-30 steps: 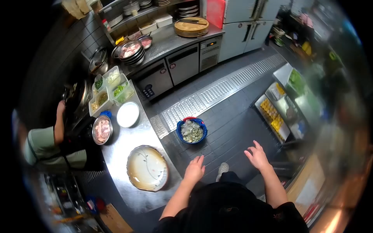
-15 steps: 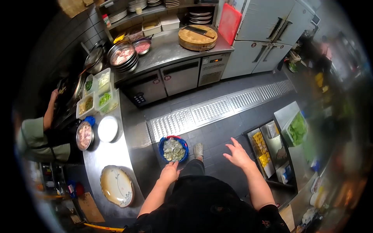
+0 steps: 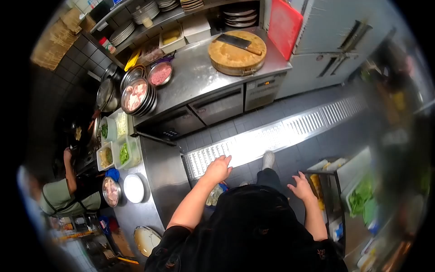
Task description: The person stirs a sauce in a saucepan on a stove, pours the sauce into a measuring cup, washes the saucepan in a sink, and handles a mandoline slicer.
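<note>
My left hand [image 3: 218, 170] is over the floor beside the metal drain grate [image 3: 253, 144], fingers apart and holding nothing. To its right, my right hand [image 3: 301, 186] hangs open near the dark shelf rack, also holding nothing. Below my left hand, a blue basket of pale food pieces [image 3: 215, 195] is partly hidden by my arm and body. Ahead on the steel counter [image 3: 190, 72] stand a round wooden chopping block [image 3: 253, 58] with a cleaver [image 3: 233, 41] on it, a bowl of minced meat [image 3: 160, 74] and a bowl of meat pieces [image 3: 135, 96] on stacked bowls.
At the left, a co-worker [image 3: 61, 195] stands by the stove. The side counter [image 3: 149, 199] bears vegetable tubs [image 3: 128, 154], a white round container [image 3: 134, 188] and a large dish [image 3: 146, 240]. A red board [image 3: 285, 28] leans by the fridge [image 3: 335, 36]. Leafy greens [image 3: 361, 197] are at right.
The view has moved forward toward the chopping block. The blue basket, seen fully before, is now mostly beneath my arm and body. My left hand has risen away from it, still holding nothing.
</note>
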{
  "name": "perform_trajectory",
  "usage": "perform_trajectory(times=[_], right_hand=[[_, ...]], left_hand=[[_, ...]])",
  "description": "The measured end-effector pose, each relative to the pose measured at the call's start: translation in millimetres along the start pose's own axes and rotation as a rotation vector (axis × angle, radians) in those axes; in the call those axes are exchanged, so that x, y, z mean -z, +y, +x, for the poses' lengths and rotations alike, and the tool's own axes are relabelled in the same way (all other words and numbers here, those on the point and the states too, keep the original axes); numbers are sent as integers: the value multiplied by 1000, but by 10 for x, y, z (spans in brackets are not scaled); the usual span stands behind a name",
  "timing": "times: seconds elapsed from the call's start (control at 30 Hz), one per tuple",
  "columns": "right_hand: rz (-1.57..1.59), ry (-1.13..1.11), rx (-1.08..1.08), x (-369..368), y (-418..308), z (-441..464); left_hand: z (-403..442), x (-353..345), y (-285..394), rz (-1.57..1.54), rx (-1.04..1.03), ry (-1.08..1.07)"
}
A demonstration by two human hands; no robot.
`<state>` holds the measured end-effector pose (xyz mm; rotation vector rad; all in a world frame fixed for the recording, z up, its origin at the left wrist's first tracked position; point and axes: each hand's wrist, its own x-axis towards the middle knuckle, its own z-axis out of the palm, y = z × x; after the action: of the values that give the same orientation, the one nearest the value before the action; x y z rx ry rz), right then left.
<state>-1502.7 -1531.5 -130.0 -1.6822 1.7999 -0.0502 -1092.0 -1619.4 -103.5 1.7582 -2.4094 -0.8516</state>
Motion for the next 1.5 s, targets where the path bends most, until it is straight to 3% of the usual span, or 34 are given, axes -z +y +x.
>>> perform_trajectory(times=[0.23,0.43,0.57,0.7,0.83,0.93,0.97,1.03,1.1,1.17,1.33,1.5], right_hand=[[-124,-125,172,774,-136,2053],[-165,-78,590,1594,-983,3702],[-152,-61,785,2004,-1861,4306],[-70,-71,910,1981,-2539,4625],[-101,-152,1007,1768,-3278,4965],[-132,-144,1042,1552,-3879,5240],[-134,-142,1042,1471,-4086,5352],[-137,-139,1029,1341,-4563,5535],[-138,-152,990,1201,-5008,5631],[-116,-146,1022,971,-5363,5775],[-69,-179,1005,716,-6176,5856],[-80,-180,827,700,-6324,5864]], left_hand=[[769,-35,-319,-32,343,-43],[1176,270,-245,-261,643,57],[1516,304,-563,-405,700,415],[1858,477,-1154,-585,819,614],[1997,1431,-1453,-635,735,825],[1991,2187,-1920,-589,577,997],[1960,2567,-2096,-487,583,952],[2017,3076,-2665,-244,477,1098],[2115,3725,-3165,-262,504,1135],[2268,4201,-3852,-91,561,1154],[2896,4926,-5711,51,811,964],[3550,5165,-6727,213,1124,603]])
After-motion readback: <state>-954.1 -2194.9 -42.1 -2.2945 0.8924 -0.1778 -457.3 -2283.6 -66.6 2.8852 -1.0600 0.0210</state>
